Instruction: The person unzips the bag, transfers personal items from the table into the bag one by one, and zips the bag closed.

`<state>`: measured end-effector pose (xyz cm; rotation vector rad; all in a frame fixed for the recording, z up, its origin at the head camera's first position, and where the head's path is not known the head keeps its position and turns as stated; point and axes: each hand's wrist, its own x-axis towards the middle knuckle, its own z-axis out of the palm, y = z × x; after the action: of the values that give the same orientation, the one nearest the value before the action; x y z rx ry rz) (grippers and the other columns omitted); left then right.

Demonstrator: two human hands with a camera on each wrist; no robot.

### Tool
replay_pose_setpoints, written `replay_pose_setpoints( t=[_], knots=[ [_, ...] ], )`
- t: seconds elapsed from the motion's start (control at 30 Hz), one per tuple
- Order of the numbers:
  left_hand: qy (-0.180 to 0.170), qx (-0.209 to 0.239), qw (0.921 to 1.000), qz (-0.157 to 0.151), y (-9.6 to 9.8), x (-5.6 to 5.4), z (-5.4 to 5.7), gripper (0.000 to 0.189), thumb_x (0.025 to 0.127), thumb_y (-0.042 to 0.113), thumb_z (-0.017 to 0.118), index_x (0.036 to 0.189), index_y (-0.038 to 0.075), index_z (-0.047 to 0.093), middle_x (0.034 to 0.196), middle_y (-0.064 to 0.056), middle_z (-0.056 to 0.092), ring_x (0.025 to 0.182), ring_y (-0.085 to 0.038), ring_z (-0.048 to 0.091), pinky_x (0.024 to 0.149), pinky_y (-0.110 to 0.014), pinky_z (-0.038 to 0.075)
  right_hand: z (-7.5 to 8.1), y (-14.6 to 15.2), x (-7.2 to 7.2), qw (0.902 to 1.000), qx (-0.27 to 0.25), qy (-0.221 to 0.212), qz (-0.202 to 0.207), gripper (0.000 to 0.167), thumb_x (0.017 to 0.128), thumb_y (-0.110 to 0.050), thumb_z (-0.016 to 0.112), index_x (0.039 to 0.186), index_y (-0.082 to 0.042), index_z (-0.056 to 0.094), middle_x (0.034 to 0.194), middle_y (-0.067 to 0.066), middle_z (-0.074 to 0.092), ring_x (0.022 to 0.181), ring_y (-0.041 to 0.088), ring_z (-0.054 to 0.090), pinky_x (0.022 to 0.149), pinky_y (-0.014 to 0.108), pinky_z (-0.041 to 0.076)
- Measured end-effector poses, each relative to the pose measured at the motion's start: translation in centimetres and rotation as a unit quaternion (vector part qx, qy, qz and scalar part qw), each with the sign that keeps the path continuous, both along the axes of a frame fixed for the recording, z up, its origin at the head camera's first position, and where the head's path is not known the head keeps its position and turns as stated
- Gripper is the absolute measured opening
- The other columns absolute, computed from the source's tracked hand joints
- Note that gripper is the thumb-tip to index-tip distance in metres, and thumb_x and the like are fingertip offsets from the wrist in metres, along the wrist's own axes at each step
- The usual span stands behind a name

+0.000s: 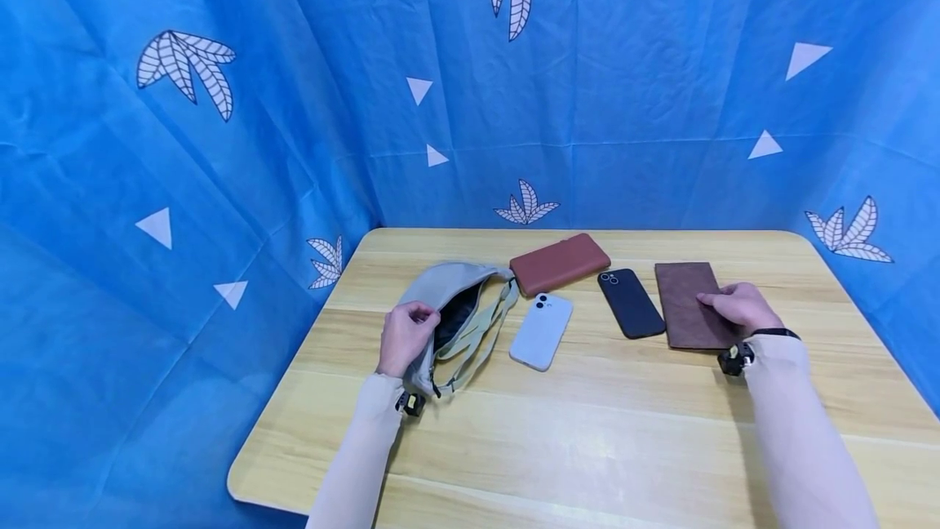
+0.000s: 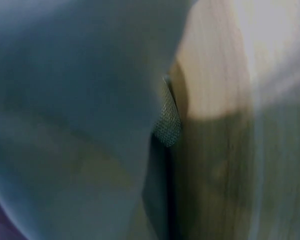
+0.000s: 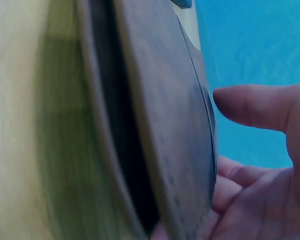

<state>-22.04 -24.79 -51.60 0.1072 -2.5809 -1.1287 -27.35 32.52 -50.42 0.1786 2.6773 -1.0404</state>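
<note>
A grey waist bag [image 1: 446, 277] lies at the left with its mouth gaping and its dark lining showing. My left hand [image 1: 405, 336] pinches the near edge of that opening. Grey bag fabric [image 2: 75, 110] fills much of the left wrist view, hiding the fingers. On the right, my right hand [image 1: 743, 307] grips a dark brown long wallet [image 1: 685, 308] by its right side, thumb on top. Seen from the right wrist, the wallet [image 3: 165, 115] is tilted with its two covers slightly parted, and the fingers [image 3: 227, 192] reach beneath it.
Between the hands lie a white phone [image 1: 541, 331] and a black phone [image 1: 631, 303], both camera side up. A reddish-brown wallet [image 1: 560, 264] lies behind them, near the bag. The bag's pale strap [image 1: 481, 341] trails toward the white phone. Blue patterned curtain [image 1: 624, 104] surrounds the wooden table [image 1: 587, 447].
</note>
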Motion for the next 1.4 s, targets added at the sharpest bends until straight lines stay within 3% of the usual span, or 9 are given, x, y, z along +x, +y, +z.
replay_pose_setpoints(
  t=[0.07,0.23,0.4,0.57,0.67,0.73,1.0,1.27,1.4],
  knots=[
    [0.0,0.0,1.0,0.001,0.0,0.0,-0.1,0.012,0.086,0.027,0.075,0.087,0.016,0.079,0.08,-0.002,0.076,0.071,-0.014,0.066,0.069,-0.032,0.051,0.0,0.3,0.1,0.9988,-0.046,-0.017,-0.007,0.065,0.105,-0.036,0.05,0.139,0.02,0.044,0.089,0.012,0.063,0.077,0.017,0.058,0.066,0.028,0.047],
    [0.0,0.002,1.0,0.005,0.0,-0.1,-0.3,0.011,0.086,0.027,0.075,0.086,0.017,0.079,0.08,-0.001,0.076,0.071,-0.014,0.066,0.069,-0.033,0.05,-0.4,0.9,0.2,0.9883,-0.139,-0.053,-0.03,0.058,0.106,-0.029,0.051,0.142,0.016,0.042,0.069,-0.012,0.05,0.062,0.003,0.05,0.063,0.024,0.049],
    [0.001,0.001,1.0,0.006,0.0,-0.1,-0.4,0.011,0.086,0.027,0.075,0.085,0.017,0.079,0.079,-0.001,0.076,0.071,-0.014,0.066,0.069,-0.033,0.05,-0.5,1.5,0.5,0.9759,-0.2,-0.081,-0.034,0.039,0.106,-0.027,0.053,0.13,0.003,0.052,0.065,-0.016,0.048,0.057,0.0,0.048,0.061,0.023,0.049],
    [0.003,-0.001,1.0,0.006,0.1,-0.1,-0.4,0.011,0.086,0.027,0.076,0.086,0.017,0.079,0.08,-0.001,0.076,0.071,-0.014,0.066,0.069,-0.032,0.05,-0.7,1.8,0.8,0.9615,-0.253,-0.097,-0.046,0.012,0.106,-0.027,0.054,0.103,-0.017,0.061,0.063,-0.017,0.05,0.056,-0.001,0.049,0.059,0.021,0.049],
    [0.007,0.0,1.0,0.006,0.1,0.0,-0.5,0.011,0.086,0.027,0.076,0.086,0.016,0.08,0.08,-0.001,0.077,0.071,-0.014,0.066,0.069,-0.032,0.051,-0.9,1.9,0.8,0.9537,-0.28,-0.099,-0.049,0.016,0.106,-0.027,0.055,0.092,-0.023,0.061,0.063,-0.018,0.052,0.057,-0.002,0.052,0.06,0.021,0.051],
    [0.009,0.001,0.9999,0.007,0.0,0.0,-0.5,0.011,0.086,0.027,0.076,0.086,0.016,0.08,0.08,-0.001,0.077,0.071,-0.014,0.066,0.069,-0.032,0.051,-1.0,1.9,0.9,0.9475,-0.299,-0.102,-0.052,0.014,0.106,-0.027,0.055,0.093,-0.023,0.06,0.066,-0.017,0.058,0.061,-0.002,0.058,0.063,0.021,0.055],
    [0.011,-0.001,0.9999,0.007,0.0,0.0,-0.6,0.011,0.086,0.026,0.075,0.086,0.015,0.08,0.08,-0.002,0.077,0.072,-0.016,0.067,0.07,-0.033,0.051,-1.4,2.3,1.2,0.9406,-0.322,-0.097,-0.043,0.01,0.106,-0.029,0.055,0.107,-0.019,0.058,0.081,-0.018,0.067,0.077,0.0,0.068,0.075,0.025,0.06],
    [0.015,0.003,0.9999,0.005,0.1,0.3,-0.5,0.01,0.086,0.025,0.075,0.086,0.016,0.08,0.08,-0.002,0.077,0.072,-0.015,0.067,0.069,-0.033,0.051,-1.7,2.3,1.2,0.9395,-0.328,-0.092,-0.035,0.02,0.108,-0.03,0.052,0.12,-0.014,0.049,0.078,-0.02,0.065,0.073,-0.002,0.065,0.073,0.022,0.058],
    [0.016,0.006,0.9998,0.003,0.1,0.3,-0.4,0.01,0.086,0.025,0.076,0.085,0.016,0.08,0.08,-0.002,0.077,0.071,-0.014,0.067,0.069,-0.032,0.051,-1.8,2.2,1.0,0.935,-0.342,-0.089,-0.034,0.019,0.108,-0.029,0.053,0.119,-0.014,0.05,0.079,-0.019,0.065,0.074,-0.003,0.065,0.073,0.021,0.057]
  ],
)
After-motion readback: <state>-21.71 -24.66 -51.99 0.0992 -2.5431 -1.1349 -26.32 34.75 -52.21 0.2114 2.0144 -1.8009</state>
